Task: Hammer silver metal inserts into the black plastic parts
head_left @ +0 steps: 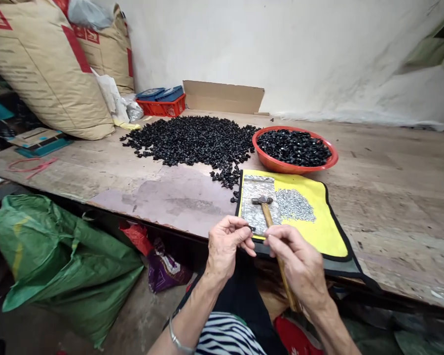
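Observation:
My left hand (225,246) is closed in a pinch on a small black plastic piece (252,229) at the table's front edge. Just right of it, my right hand (298,259) has thumb and fingertips pressed together; anything between them is too small to make out. A hammer (267,215) has its head over a worn metal plate (249,209), and its wooden handle runs beneath my right hand; whether the other fingers hold it is hidden. The plate lies on a yellow mat (323,236) with black edging. Right of the plate, many tiny silvery bits (295,204) are spread out.
A large heap of black pieces (200,140) covers the table's middle. Behind the mat stands a red bowl (335,157) filled with similar pieces. Paper sacks (48,64), a red crate (163,108) and cardboard (222,96) stand behind. A green sack (66,261) sits below, left.

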{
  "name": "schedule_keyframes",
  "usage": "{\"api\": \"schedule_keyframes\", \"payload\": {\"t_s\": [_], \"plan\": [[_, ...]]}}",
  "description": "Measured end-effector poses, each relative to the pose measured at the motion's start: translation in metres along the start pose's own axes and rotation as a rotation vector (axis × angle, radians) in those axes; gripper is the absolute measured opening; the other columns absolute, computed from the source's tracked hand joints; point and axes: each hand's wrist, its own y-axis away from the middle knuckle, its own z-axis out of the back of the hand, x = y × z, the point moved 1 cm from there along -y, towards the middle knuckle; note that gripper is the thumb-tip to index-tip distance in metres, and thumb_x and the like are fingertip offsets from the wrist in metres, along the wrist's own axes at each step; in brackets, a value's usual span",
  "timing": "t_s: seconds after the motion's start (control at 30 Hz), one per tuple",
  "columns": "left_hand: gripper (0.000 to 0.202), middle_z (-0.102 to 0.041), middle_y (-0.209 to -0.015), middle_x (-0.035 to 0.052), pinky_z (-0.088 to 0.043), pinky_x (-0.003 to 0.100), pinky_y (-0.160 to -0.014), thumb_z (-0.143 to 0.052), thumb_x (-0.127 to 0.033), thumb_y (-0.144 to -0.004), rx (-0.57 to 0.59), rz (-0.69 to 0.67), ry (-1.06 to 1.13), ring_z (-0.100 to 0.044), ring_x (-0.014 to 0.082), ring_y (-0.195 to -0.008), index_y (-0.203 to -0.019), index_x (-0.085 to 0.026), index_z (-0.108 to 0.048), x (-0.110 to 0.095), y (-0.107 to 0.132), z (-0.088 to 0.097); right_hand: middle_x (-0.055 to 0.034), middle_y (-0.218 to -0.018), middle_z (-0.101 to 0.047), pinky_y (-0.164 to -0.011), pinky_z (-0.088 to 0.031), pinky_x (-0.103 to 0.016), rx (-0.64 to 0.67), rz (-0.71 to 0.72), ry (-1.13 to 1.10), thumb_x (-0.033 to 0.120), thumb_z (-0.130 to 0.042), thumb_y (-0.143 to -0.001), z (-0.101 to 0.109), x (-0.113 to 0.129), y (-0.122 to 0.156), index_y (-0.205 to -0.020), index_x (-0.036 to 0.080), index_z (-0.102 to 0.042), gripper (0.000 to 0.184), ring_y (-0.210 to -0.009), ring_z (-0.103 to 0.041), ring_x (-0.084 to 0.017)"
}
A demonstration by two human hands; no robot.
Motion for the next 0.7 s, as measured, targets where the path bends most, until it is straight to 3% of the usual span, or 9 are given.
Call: {"api": "schedule_keyframes", "payload": {"t_s": [0.2,0.4,0.57,0.7], "plan": [[0.022,-0.062,-0.054,0.0000,-0.050,0.023,-0.037,-0.072,-0.021,-0.059,-0.025,0.013,0.018,-0.057,0.0124,-0.041,-0.075,-0.011,-0.059,0.003,0.009,-0.002,-0.0001,-0.072,-0.058,-0.058,-0.046,-0.025,-0.042,-0.058,-0.100,0.033,-0.055,-0.080,-0.024,0.002,0.008,-0.077,0.019,-0.060,0.015,-0.058,-0.052,-0.011],[0.021,-0.060,-0.047,-0.0016,-0.050,0.022,-0.036,-0.072,-0.020,-0.059,-0.031,0.004,0.015,-0.056,0.0121,-0.038,-0.073,-0.011,-0.059,0.003,0.008,0.001,-0.0023,-0.078,-0.059,-0.067,-0.046,-0.027,-0.046,0.057,0.015,0.030,-0.057,-0.078,-0.025,-0.001,0.005,-0.069,0.019,-0.058,0.015,-0.073,-0.056,-0.014],[0.020,-0.059,-0.046,-0.0026,-0.051,0.022,-0.036,-0.073,-0.019,-0.057,-0.058,0.017,-0.020,-0.056,0.0116,-0.038,-0.070,-0.011,-0.060,0.002,0.009,0.000,-0.0032,-0.080,-0.061,-0.065,-0.047,-0.027,-0.051,0.065,0.061,0.030,-0.057,-0.079,-0.025,-0.003,0.005,-0.070,0.019,-0.059,0.014,-0.073,-0.057,-0.015],[0.019,-0.057,-0.045,-0.0035,-0.050,0.021,-0.035,-0.073,-0.019,-0.054,-0.085,0.029,-0.045,-0.055,0.0109,-0.038,-0.067,-0.012,-0.060,0.002,0.011,-0.001,-0.0036,-0.079,-0.061,-0.067,-0.047,-0.029,-0.060,0.152,0.131,0.028,-0.057,-0.080,-0.024,-0.004,0.003,-0.071,0.020,-0.059,0.012,-0.075,-0.057,-0.016]]}}
